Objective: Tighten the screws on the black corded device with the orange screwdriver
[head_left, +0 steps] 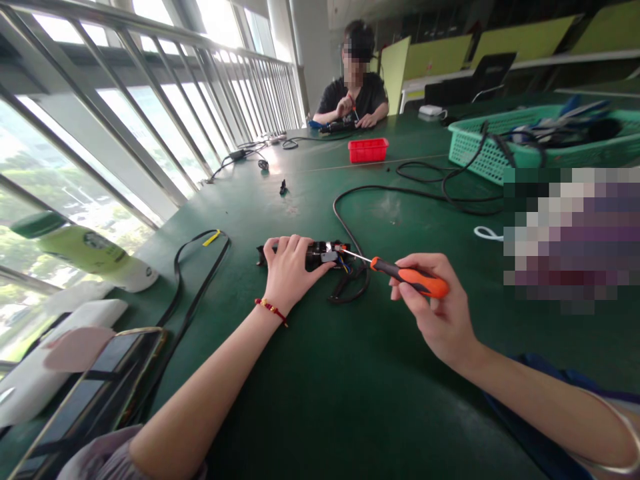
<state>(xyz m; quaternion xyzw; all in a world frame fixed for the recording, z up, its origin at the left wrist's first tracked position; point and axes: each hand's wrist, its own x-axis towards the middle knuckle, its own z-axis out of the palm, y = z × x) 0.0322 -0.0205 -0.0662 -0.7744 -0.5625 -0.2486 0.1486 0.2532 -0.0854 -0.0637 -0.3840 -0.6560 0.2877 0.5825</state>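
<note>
My left hand [290, 270] is wrapped over a black corded device [320, 252] lying on the green table, holding it down. The device's right end is opened up, with small wires and a grey block showing. In my right hand [440, 310] is a screwdriver [415, 277] with an orange and black handle, gripped by closed fingers. Its thin metal shaft points left, and the tip meets the exposed end of the device, though the exact contact spot is too small to make out. A black cable [357, 240] runs from that end. The device's middle is hidden under my left hand.
A small red tray [369, 151] and a green basket [480, 157] of tools stand farther back. A small black piece [283, 187] lies beyond my left hand. Bottle [85, 250], phone [100, 393] and a strap [200, 293] are at left. Across the table a person [353, 87] works with a screwdriver.
</note>
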